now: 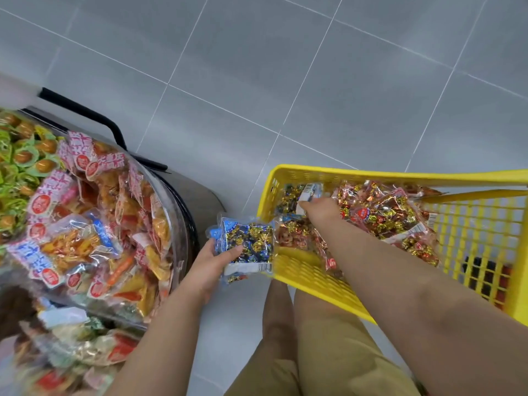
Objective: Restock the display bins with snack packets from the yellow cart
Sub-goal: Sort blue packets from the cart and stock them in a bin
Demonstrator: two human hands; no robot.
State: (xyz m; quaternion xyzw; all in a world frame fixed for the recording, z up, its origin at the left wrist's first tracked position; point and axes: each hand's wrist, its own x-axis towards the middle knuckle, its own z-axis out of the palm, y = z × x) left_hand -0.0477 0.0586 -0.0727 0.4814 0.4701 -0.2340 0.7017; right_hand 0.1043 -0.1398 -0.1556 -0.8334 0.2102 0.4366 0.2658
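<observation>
The yellow cart [308, 274] stands at the right, holding blue and red snack packets. My left hand [211, 264] grips a stack of blue packets [248, 244] just outside the cart's left wall. My right hand [317, 210] reaches into the cart and pinches another blue packet [307, 192] near its far left corner. Red packets [383, 215] fill the cart's middle. To the left, the clear round display bin [177, 212] is piled with orange and pink packets.
A second bin section with green packets [20, 167] lies at the far left. More packets [71, 347] fill a lower bin at bottom left. Grey floor tiles [285, 81] stretch beyond. My legs in tan shorts [323, 352] stand between bin and cart.
</observation>
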